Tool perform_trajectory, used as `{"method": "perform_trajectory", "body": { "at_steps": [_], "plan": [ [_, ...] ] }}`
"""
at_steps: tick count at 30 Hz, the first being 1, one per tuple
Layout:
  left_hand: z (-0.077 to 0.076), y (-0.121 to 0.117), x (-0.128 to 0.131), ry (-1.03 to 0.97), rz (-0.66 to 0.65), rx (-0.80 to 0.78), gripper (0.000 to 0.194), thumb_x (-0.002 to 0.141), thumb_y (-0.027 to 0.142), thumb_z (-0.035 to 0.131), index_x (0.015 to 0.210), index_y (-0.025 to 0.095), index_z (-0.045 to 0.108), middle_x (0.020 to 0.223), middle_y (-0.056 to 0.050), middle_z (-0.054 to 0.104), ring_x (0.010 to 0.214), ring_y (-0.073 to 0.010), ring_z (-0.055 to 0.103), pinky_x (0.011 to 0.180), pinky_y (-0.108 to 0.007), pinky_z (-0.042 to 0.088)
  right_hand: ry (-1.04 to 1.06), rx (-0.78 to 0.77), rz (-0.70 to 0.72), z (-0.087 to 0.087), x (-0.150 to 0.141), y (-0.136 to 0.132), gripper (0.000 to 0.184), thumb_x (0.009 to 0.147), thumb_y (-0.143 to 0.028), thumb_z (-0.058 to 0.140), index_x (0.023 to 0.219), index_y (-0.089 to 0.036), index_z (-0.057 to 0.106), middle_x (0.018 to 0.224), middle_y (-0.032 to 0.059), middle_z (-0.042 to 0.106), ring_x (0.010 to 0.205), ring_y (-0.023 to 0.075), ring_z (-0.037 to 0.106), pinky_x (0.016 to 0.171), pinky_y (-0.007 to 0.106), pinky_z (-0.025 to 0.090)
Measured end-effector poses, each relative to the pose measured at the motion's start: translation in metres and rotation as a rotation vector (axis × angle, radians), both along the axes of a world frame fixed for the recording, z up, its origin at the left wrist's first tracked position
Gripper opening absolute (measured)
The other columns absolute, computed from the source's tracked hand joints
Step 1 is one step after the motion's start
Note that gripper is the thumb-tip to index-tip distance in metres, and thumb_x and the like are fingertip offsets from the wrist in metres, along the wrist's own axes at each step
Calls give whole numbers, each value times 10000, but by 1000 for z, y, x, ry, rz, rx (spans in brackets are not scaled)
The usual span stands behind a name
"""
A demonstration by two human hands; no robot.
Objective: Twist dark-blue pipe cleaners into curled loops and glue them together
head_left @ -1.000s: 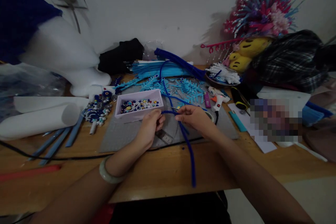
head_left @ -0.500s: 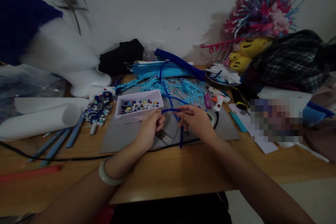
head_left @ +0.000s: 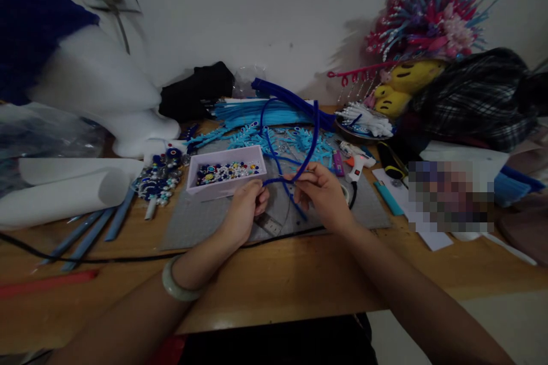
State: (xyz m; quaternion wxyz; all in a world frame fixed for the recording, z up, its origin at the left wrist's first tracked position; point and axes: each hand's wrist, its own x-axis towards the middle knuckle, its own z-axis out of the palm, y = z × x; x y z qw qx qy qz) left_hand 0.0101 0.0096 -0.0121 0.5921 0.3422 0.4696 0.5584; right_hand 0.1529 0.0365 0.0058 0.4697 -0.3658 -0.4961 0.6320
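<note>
Between my two hands runs a dark blue pipe cleaner (head_left: 272, 181). My left hand (head_left: 245, 208) is closed, pinching one end of it between thumb and index finger. My right hand (head_left: 322, 191) is pinched on it further right, where a long blue strand (head_left: 315, 131) curves up from the fingertips. A thin wire end pokes out near the right fingers. Another blue loop hangs behind and below them. Just behind my left hand stands a white box (head_left: 226, 185) of beads and gems. Beneath both hands lies a grey cutting mat (head_left: 192, 225) with a metal ruler (head_left: 269, 224).
Light blue branch-shaped pieces (head_left: 310, 145) and pipe cleaner bundles (head_left: 257, 113) lie at the back. A glue gun (head_left: 359, 167) rests to the right, its black cord (head_left: 149, 259) crossing the front. A white foam head (head_left: 98, 80) stands left beside paper rolls (head_left: 64, 188).
A blue strand that hung down below my right hand now arcs up and back from its fingertips. My left hand has stayed nearly still, pinching the pipe cleaner.
</note>
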Motion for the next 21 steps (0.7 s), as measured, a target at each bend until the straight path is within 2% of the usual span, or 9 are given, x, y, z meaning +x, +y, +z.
{"method": "perform_trajectory", "body": {
  "at_steps": [5,8,12,17,21],
  "plan": [
    [0,0,1,-9,4,0,211,755,228,427,578,177,326,475,78,327,353,-27,241,367,-175,135,79,-114,19,6,3,-1,209,664,-233,563,859,-208,491,682,-21,634,330,29,326,301,168,165],
    [1,-1,1,-12,-8,11,220,748,245,443,575,177,324,479,78,327,360,-27,242,372,-176,140,92,-181,43,8,4,1,180,667,-278,587,812,-194,522,666,-6,628,342,24,293,317,175,131],
    [2,0,0,-10,7,14,231,737,270,462,570,178,332,479,76,330,368,-28,241,370,-177,140,58,-173,59,5,6,4,232,584,-215,683,784,-188,570,757,-14,631,405,13,357,358,161,219],
    [2,2,-3,-32,24,38,222,734,260,480,572,176,355,483,73,346,381,-34,249,368,-173,151,-8,-201,111,1,8,9,240,581,-161,688,812,-193,634,789,-21,627,504,28,450,421,159,300],
    [3,2,-5,-56,33,45,222,740,265,485,581,173,360,489,73,361,385,-33,253,370,-168,156,-33,-278,257,1,11,11,243,621,-171,659,864,-171,645,777,5,656,486,32,464,448,177,333]
  ]
}}
